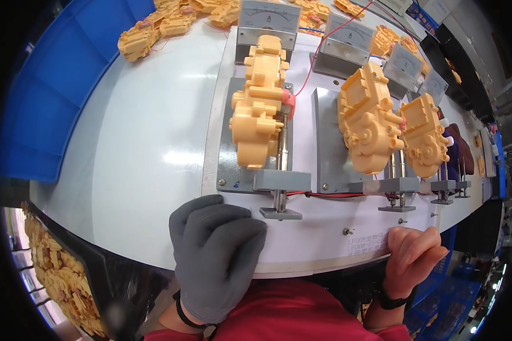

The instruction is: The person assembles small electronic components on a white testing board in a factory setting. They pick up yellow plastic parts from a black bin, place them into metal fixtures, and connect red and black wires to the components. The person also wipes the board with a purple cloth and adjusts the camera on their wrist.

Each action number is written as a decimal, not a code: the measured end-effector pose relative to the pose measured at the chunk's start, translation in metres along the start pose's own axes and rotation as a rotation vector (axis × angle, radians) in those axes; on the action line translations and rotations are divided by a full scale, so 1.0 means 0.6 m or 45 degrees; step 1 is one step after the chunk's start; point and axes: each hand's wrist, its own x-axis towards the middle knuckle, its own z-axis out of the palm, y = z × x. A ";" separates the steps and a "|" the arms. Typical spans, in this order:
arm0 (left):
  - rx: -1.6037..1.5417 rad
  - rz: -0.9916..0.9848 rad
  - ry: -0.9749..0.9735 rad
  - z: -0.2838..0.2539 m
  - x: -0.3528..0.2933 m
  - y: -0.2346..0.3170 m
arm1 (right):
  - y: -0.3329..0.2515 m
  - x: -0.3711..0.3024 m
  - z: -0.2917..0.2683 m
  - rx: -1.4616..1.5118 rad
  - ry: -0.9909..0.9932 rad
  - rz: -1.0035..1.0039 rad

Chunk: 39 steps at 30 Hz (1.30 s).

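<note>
Red cloth clothing (301, 312) fills the bottom centre, beneath a grey-gloved left hand (216, 253) and a bare right hand (411, 253), both curled loosely closed; whether they enclose anything, I cannot tell. At upper centre, an orange-yellow plastic gear housing (260, 108) sits at a grey metal fixture (227, 170), apparently to line up with the silver plunger (283, 145). Printed characters mark the white board (307, 244) and a grey dial meter (267, 23).

I see a curled, grey-gloved left hand (217, 256) and a curled right hand (412, 256) at the front edge of the desk (148, 148); orange housings (259, 125) beyond, meters (267, 37) behind, a blue bin (57, 85) by the left edge.
</note>
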 end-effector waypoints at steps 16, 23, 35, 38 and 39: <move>-0.026 0.050 0.036 0.003 -0.002 -0.004 | 0.000 -0.007 -0.005 -0.032 -0.014 0.003; -0.028 0.067 0.050 0.005 -0.002 -0.005 | -0.002 -0.003 0.004 -0.083 0.013 0.009; -0.182 0.117 0.186 0.016 -0.006 -0.017 | 0.020 -0.022 -0.050 0.173 -0.047 -0.005; -0.194 0.129 0.298 0.031 -0.004 -0.014 | 0.019 -0.028 -0.064 -0.196 0.128 -0.007; -0.182 0.125 0.320 0.032 -0.008 -0.015 | 0.013 -0.030 -0.063 -0.183 0.092 0.031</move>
